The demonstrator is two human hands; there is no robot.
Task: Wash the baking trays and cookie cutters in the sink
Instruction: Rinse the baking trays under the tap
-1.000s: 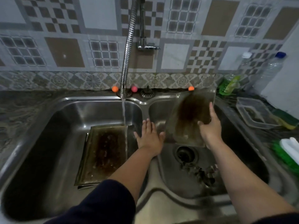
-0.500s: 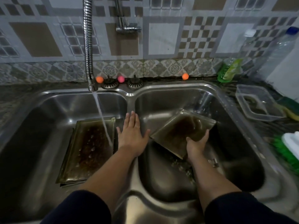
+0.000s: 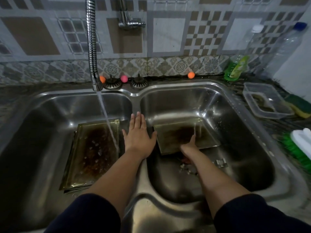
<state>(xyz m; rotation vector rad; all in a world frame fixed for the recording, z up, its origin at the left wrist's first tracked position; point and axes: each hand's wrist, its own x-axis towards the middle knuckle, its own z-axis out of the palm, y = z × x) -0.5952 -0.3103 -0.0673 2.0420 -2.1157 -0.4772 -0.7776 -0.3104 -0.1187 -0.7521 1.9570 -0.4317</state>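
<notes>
A double steel sink (image 3: 134, 95) fills the view. A greasy, brown-stained baking tray (image 3: 94, 153) lies in the left basin, and water from the flexible tap (image 3: 91, 47) falls onto it. A second stained tray (image 3: 176, 133) lies low in the right basin. My right hand (image 3: 189, 146) grips its near edge, thumb on top. My left hand (image 3: 138, 137) rests flat and empty, fingers apart, on the divider between the basins. Metal cookie cutters (image 3: 220, 163) lie on the right basin's floor by my right forearm.
On the counter to the right are a clear plastic container (image 3: 265, 101), a yellow-green sponge (image 3: 297, 105), a green brush (image 3: 297, 147), a green soap bottle (image 3: 236, 68) and clear bottles (image 3: 284, 47). Two strainer plugs (image 3: 139, 82) and small coloured balls (image 3: 191, 75) sit behind the sink.
My right hand has lowered the second tray from upright against the back wall to near flat, low in the right basin. The view shifted right and down; my left hand stayed on the divider.
</notes>
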